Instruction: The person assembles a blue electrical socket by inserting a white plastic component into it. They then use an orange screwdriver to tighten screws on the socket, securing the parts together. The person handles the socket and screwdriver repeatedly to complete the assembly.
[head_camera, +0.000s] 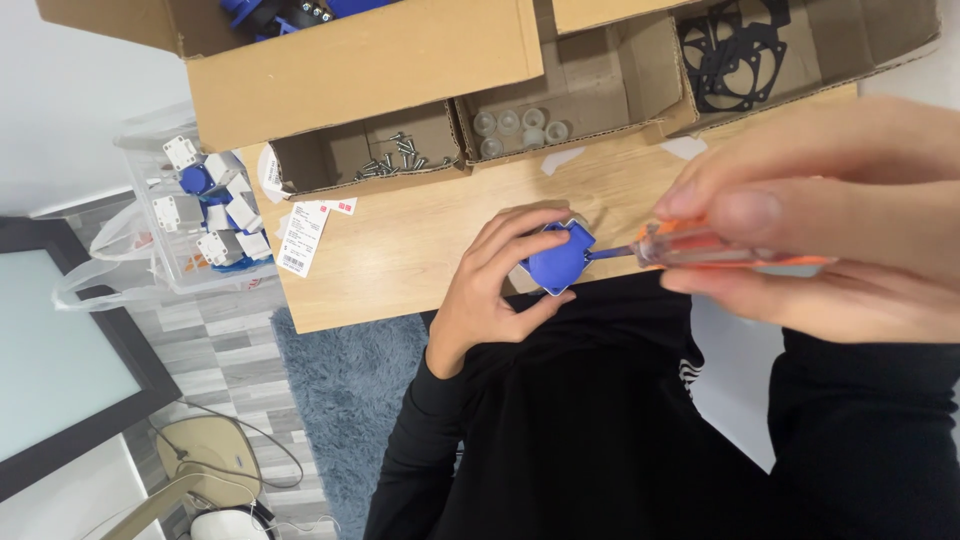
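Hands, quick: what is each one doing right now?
Left hand: fingers closed around the blue plastic part.
Right hand: fingers closed on the orange-handled screwdriver, its tip at the blue part.

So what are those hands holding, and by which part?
The left hand grips a blue plastic housing around its sides. The right hand holds a screwdriver by its clear orange handle, tip at the housing.

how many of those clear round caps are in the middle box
5 clear round caps show on the floor of the middle cardboard box: three in a back row, one at front left, one at the right end. The box's front wall may hide more.
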